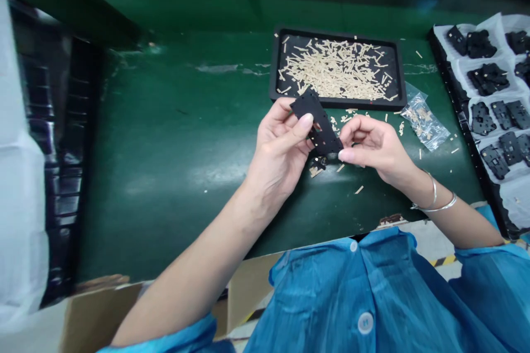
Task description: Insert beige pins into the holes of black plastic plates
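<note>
My left hand (pixel 281 146) grips a thin black plastic plate (pixel 317 121) with several small holes and cut-outs, thumb on its face and fingers behind. The plate is tilted above the green table. At its lower right corner, the thumb and forefinger of my right hand (pixel 370 146) are pinched together on the edge; whether a small piece is also between them cannot be made out. Just behind the plate lies a black tray (pixel 339 103) full of small pale strips (pixel 335 69). A small dark piece (pixel 318 163) lies on the table beneath the plate.
Loose strips are scattered on the green table (pixel 165 176) around the tray. A clear plastic bag (pixel 426 121) with small pieces lies to its right. A partitioned tray (pixel 459 110) of black parts stands at the right edge, and black trays (pixel 68 176) stand at the left.
</note>
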`<state>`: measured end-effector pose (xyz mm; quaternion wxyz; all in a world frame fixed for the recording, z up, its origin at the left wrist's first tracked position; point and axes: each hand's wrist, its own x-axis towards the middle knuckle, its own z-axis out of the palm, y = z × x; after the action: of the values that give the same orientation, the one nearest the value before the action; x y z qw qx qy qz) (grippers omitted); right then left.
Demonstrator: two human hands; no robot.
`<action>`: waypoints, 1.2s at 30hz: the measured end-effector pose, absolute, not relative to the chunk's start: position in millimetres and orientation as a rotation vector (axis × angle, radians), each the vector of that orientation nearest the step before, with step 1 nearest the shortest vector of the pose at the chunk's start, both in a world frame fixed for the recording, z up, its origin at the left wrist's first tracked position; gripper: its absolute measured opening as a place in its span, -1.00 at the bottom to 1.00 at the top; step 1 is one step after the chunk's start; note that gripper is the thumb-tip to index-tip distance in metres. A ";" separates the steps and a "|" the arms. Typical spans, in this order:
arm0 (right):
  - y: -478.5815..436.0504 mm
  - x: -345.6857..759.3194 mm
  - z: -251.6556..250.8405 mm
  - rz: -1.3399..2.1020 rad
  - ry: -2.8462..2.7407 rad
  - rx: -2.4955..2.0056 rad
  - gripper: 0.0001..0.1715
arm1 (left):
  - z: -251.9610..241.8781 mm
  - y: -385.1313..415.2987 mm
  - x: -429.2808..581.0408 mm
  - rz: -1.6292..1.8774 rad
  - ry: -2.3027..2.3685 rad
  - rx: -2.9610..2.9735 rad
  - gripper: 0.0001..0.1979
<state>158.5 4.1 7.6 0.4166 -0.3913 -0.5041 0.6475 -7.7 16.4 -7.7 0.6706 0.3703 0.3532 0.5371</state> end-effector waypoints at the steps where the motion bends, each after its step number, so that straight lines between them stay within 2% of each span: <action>1: 1.8 157.2 8.1 1.523 -1.307 -1.012 -0.60 | -8.3 16.9 -8.5 1.219 0.794 0.844 -0.74; 6: -4.9 159.1 8.9 1.015 -1.429 -1.150 -0.78 | -6.3 16.1 -8.3 1.176 0.720 0.869 -0.79; 10: -1.6 170.7 12.8 0.746 -1.528 -1.148 -0.89 | -0.4 14.1 -7.4 1.091 0.647 0.885 -0.86; 14: 3.9 180.0 18.9 0.594 -1.744 -1.019 -0.93 | 2.1 16.6 -10.8 1.032 0.658 1.082 -0.77; 17: 7.1 181.7 20.1 0.592 -1.883 -0.944 -0.90 | 1.3 18.9 -12.7 0.962 0.658 1.238 -0.69; 21: 8.2 180.6 18.5 0.619 -1.955 -0.901 -0.90 | -0.9 17.4 -10.8 0.819 0.674 1.274 -0.71; 29: 1.3 176.8 22.9 0.818 -1.685 -0.990 -0.93 | -4.1 13.0 -8.8 1.021 0.733 1.245 -0.67; 36: 0.8 174.8 22.3 0.923 -1.629 -1.048 -0.81 | -3.0 12.1 -5.6 1.012 0.806 1.314 -0.63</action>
<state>174.8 0.8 22.3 0.4779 -0.4290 -0.6669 0.3779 -5.6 12.1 -3.0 0.6043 0.5676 0.3484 0.4372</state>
